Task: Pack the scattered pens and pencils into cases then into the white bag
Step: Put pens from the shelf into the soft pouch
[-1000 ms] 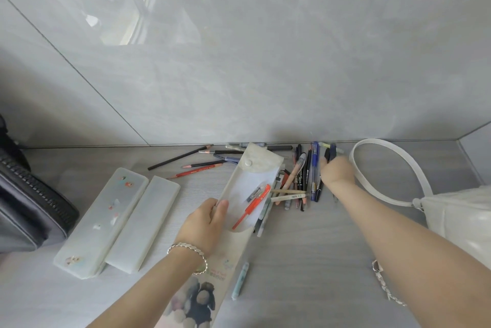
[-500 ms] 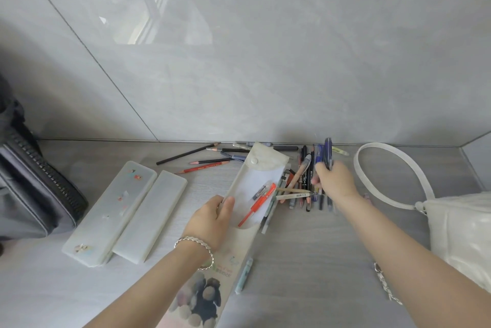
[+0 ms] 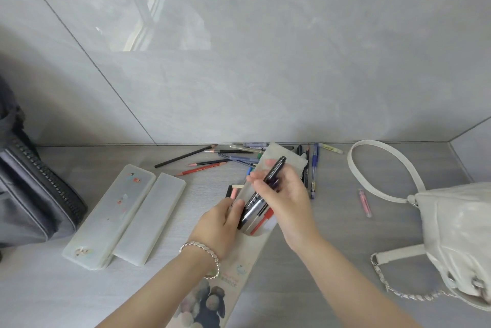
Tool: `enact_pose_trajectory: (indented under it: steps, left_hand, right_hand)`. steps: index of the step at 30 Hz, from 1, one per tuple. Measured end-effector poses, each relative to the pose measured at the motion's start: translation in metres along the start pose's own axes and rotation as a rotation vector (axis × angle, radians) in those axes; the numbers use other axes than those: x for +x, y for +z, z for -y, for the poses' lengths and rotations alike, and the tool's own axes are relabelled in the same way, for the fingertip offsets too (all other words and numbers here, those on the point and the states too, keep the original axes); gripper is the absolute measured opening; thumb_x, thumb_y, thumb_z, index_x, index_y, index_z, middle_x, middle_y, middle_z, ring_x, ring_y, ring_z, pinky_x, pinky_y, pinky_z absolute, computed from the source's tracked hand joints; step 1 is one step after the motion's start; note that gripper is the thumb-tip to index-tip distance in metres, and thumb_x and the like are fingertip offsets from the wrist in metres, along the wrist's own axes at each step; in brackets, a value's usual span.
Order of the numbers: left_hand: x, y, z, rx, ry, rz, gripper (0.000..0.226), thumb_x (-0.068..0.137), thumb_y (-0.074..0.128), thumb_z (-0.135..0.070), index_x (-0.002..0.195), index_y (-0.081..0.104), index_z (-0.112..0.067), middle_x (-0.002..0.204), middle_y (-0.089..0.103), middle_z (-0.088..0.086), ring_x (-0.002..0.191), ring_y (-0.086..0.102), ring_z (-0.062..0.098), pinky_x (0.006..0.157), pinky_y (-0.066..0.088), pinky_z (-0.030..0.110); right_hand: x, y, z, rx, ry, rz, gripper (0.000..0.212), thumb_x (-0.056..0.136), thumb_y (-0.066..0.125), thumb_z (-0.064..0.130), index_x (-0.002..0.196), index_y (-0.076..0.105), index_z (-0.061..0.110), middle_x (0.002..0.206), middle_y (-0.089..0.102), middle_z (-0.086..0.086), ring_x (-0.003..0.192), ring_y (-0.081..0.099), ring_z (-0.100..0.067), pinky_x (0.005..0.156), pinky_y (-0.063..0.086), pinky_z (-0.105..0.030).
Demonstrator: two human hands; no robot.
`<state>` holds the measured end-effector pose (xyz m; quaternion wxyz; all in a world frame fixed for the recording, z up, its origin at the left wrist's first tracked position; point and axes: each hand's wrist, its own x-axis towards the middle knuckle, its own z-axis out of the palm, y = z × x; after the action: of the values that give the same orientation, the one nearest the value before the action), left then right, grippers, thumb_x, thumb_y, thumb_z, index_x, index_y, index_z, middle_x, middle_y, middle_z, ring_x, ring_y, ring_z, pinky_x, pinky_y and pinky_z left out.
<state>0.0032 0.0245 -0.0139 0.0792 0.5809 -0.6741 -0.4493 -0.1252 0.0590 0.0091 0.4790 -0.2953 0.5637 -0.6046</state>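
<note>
Partly done: right hand (image 3: 287,200) clamping markers (image 3: 275,172) into pouch case (image 3: 253,253), left hand (image 3: 221,221) gripping it; pencils (image 3: 202,168) loose at back edge of bench (image 3: 332,248).

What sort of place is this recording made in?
Most likely a desk or counter at home or in an office, set against a wall: a grey wood-grain tabletop, large glossy wall tiles, and loose pens, a pencil case and a white bag lying on it.
</note>
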Motion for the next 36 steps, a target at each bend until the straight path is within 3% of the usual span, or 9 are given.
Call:
enact_pose_trajectory:
  steps: [7,10,13,15,18,23,27,30,36]
  left_hand:
    - [0.002,0.003,0.002,0.023,0.01,0.003,0.042,0.097,0.033,-0.04,0.083,0.052,-0.004,0.067,0.049,-0.001,0.063,0.043,0.015,0.059,0.033,0.025]
    - [0.007,0.002,0.002,0.01,-0.017,0.028,0.037,0.096,0.034,-0.04,0.075,0.051,-0.015,0.066,0.05,-0.004,0.063,0.045,0.013,0.06,0.034,0.025]
    - [0.014,-0.003,0.001,0.027,-0.044,0.016,0.037,0.097,0.034,-0.04,0.066,0.042,-0.021,0.062,0.046,-0.006,0.06,0.043,0.012,0.056,0.033,0.025]
    - [0.018,-0.007,0.001,0.02,-0.069,-0.008,0.039,0.097,0.034,-0.04,0.064,0.039,-0.018,0.061,0.042,-0.005,0.059,0.04,0.014,0.056,0.031,0.027]
    - [0.025,-0.012,0.002,0.019,-0.082,-0.033,0.04,0.096,0.034,-0.04,0.064,0.039,-0.017,0.06,0.041,-0.003,0.06,0.04,0.016,0.058,0.032,0.03]
    - [0.029,-0.017,0.002,0.059,-0.103,-0.072,0.04,0.097,0.034,-0.04,0.065,0.04,-0.016,0.059,0.042,-0.003,0.058,0.041,0.015,0.055,0.03,0.028]
    - [0.03,-0.019,0.004,0.04,-0.126,-0.089,0.04,0.097,0.035,-0.038,0.063,0.039,-0.017,0.058,0.041,-0.002,0.057,0.04,0.014,0.055,0.031,0.027]
    - [0.028,-0.021,0.006,0.026,-0.13,-0.092,0.04,0.097,0.036,-0.035,0.062,0.038,-0.016,0.058,0.039,-0.002,0.055,0.038,0.013,0.053,0.029,0.026]
    - [0.023,-0.025,0.012,0.022,-0.127,-0.087,0.041,0.097,0.036,-0.035,0.061,0.036,-0.015,0.057,0.037,-0.003,0.055,0.037,0.014,0.054,0.029,0.027]
  right_hand:
    - [0.011,-0.019,-0.006,-0.734,-0.284,0.127,0.059,0.078,0.07,0.013,0.124,0.038,0.031,0.122,0.047,0.011,0.11,0.036,0.019,0.098,0.028,-0.004]
    - [0.017,-0.027,-0.007,-1.057,-0.461,0.267,0.065,0.081,0.062,0.042,0.136,0.036,0.019,0.135,0.041,0.008,0.125,0.026,0.002,0.105,0.019,-0.013]
    - [0.029,-0.044,-0.008,-1.023,-0.818,0.125,0.03,0.088,0.055,0.028,0.108,0.06,0.007,0.107,0.065,-0.009,0.104,0.051,-0.016,0.094,0.04,-0.023]
    - [0.043,-0.061,-0.01,-0.972,-0.665,-0.062,0.015,0.085,0.055,0.014,0.093,0.066,0.006,0.087,0.068,-0.009,0.083,0.054,-0.013,0.076,0.042,-0.018]
    - [0.079,-0.096,-0.025,-0.999,-0.073,-0.279,0.023,0.089,0.054,0.013,0.11,0.059,0.008,0.099,0.067,-0.011,0.084,0.058,-0.021,0.073,0.041,-0.026]
    - [0.13,-0.119,-0.055,-1.108,0.336,-0.274,0.026,0.087,0.055,0.011,0.109,0.053,-0.002,0.104,0.063,-0.021,0.097,0.06,-0.036,0.071,0.043,-0.032]
    - [0.138,-0.123,-0.069,-1.163,0.475,-0.279,0.029,0.084,0.058,0.011,0.109,0.05,-0.003,0.108,0.062,-0.022,0.102,0.06,-0.036,0.078,0.047,-0.035]
    - [0.135,-0.122,-0.062,-1.094,0.466,-0.267,0.009,0.086,0.051,0.009,0.088,0.046,0.002,0.085,0.055,-0.018,0.078,0.054,-0.031,0.064,0.04,-0.031]
    - [0.086,-0.088,-0.039,-0.38,0.7,-0.285,0.03,0.085,0.053,0.017,0.059,0.04,0.012,0.054,0.036,-0.005,0.037,0.025,-0.012,0.03,0.016,-0.013]
